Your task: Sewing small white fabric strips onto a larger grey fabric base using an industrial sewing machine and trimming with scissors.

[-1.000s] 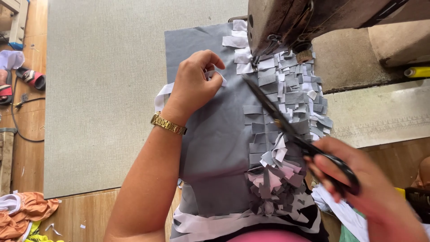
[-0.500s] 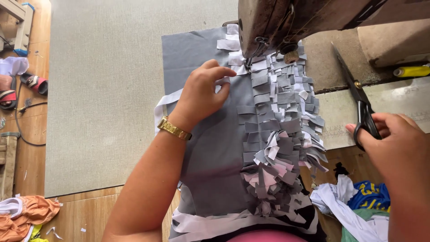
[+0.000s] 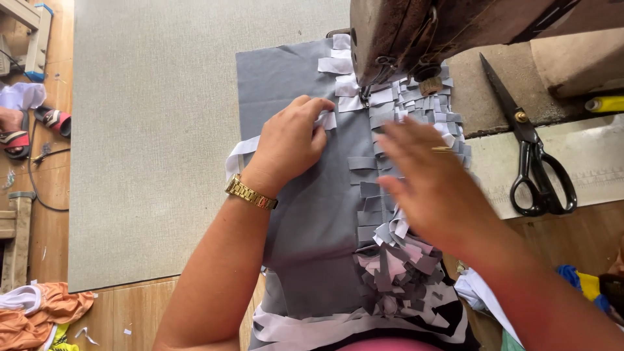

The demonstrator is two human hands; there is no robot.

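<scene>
The left hand (image 3: 292, 143) pinches a white strip (image 3: 328, 121) flat onto the grey fabric panel (image 3: 305, 214) lying under the sewing machine head (image 3: 416, 32), the right hand (image 3: 432, 182) hovers spread and empty over the sewn tabs (image 3: 396, 260); strips should stay square before the needle, fingers clear.

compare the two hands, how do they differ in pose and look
The left hand looks sharp and rests curled on the grey cloth, fingertips pinching a white strip; the right hand is blurred, flat and open over the grey tabs, holding nothing. The left wrist wears a gold watch; the right shows only a thin ring. Both are bare and lie over the cloth near the sewing machine.
</scene>
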